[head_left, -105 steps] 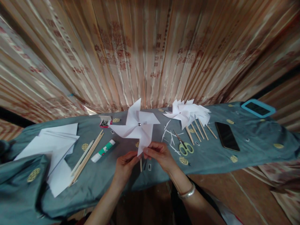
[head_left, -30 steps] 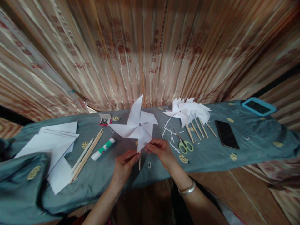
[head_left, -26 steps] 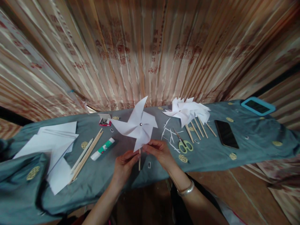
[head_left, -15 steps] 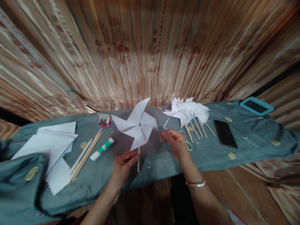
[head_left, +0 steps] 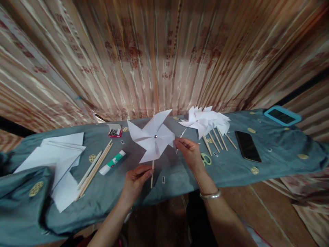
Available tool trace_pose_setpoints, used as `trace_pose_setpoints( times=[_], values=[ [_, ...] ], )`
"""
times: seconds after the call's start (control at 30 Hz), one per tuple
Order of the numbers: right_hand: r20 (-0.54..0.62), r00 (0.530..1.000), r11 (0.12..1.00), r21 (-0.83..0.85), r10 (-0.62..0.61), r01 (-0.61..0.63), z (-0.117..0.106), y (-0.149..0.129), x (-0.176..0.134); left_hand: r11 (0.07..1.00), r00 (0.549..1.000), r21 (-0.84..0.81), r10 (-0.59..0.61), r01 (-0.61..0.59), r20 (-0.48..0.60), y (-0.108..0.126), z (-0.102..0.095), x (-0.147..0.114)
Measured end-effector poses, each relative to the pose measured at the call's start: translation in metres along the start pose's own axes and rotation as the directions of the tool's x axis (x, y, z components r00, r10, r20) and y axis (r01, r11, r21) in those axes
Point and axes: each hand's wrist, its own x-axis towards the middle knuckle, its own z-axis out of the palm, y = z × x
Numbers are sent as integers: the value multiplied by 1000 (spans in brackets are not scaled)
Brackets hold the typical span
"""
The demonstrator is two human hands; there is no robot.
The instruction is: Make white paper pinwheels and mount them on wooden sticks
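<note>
A white paper pinwheel (head_left: 149, 133) with a shiny pin at its centre stands upright in front of me on a thin wooden stick (head_left: 152, 178). My left hand (head_left: 136, 181) pinches that stick just below the blades, thumb and fingers closed. At the pinwheel's right blade, the fingertips of my right hand (head_left: 189, 151) are pinched together on its edge. White paper scraps (head_left: 182, 133) lie just beyond those fingers. Green-handled scissors (head_left: 206, 159) are partly hidden behind my right wrist.
Several finished pinwheels (head_left: 205, 121) lie overlapped at the back right, near a black phone (head_left: 248, 146) and a blue-framed device (head_left: 282, 116). Leftward are a glue stick (head_left: 112, 162), a box of pins (head_left: 114, 131), wooden sticks (head_left: 95, 171) and paper sheets (head_left: 61, 151). A curtain (head_left: 154, 61) hangs behind.
The pinwheel's blades have turned a little clockwise. My right hand has shifted slightly left and up, from beside the pinwheel to its right blade. My left hand keeps its hold on the stick.
</note>
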Motion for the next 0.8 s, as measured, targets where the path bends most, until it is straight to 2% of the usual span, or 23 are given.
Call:
trace_pose_setpoints(
  times=[0.53, 0.8],
  values=[
    [121, 973, 959, 182, 196, -216, 17, -8, -21, 997, 998, -78, -3, -3, -70, 1, -1, 1],
    [188, 953, 930, 240, 236, -278, 23, -8, -32, 996, 996, -93, -6, -2, -86, -4, 1, 3]
  ],
)
